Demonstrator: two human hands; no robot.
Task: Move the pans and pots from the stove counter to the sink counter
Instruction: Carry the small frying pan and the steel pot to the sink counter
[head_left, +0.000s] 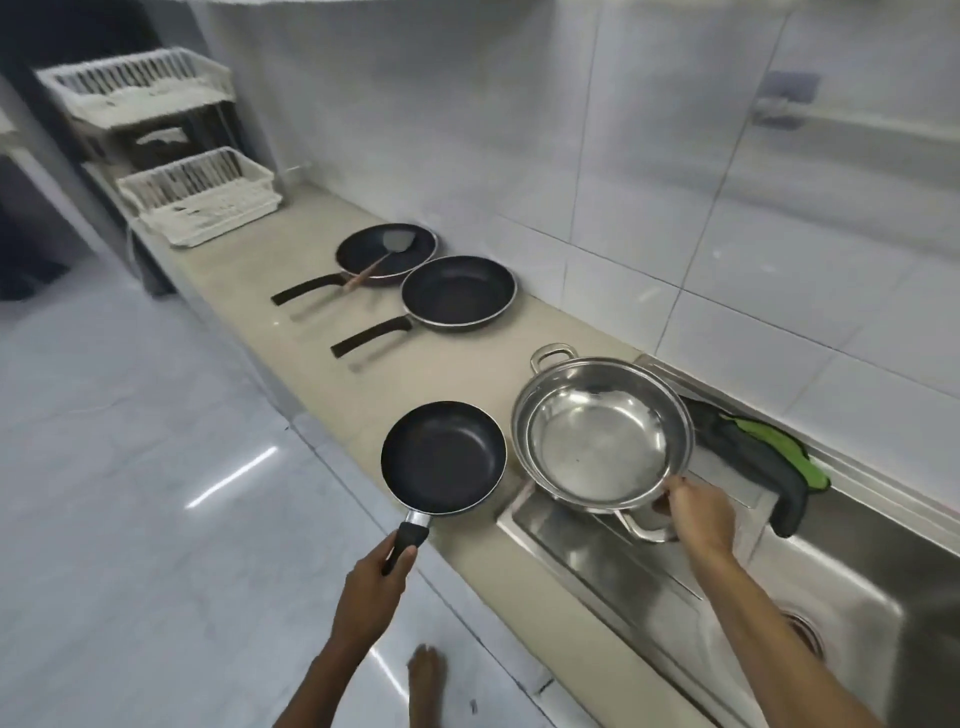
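Note:
My left hand (371, 590) grips the black handle of a small dark frying pan (441, 457), held over the front edge of the beige counter (291, 332). My right hand (698, 514) holds the near rim and handle of a shiny steel pot (597, 436), which sits tilted at the left edge of the sink (831, 623). Further along the counter lie two more dark frying pans: the middle pan (460, 293) is empty, and the far pan (387, 252) has a spatula (384, 254) resting in it.
A white two-tier dish rack (197, 202) stands at the counter's far end. A black and green cloth (763, 457) hangs over the sink's back rim. White tiled wall runs along the right, a glossy tiled floor lies to the left, and my bare foot (426, 670) is below.

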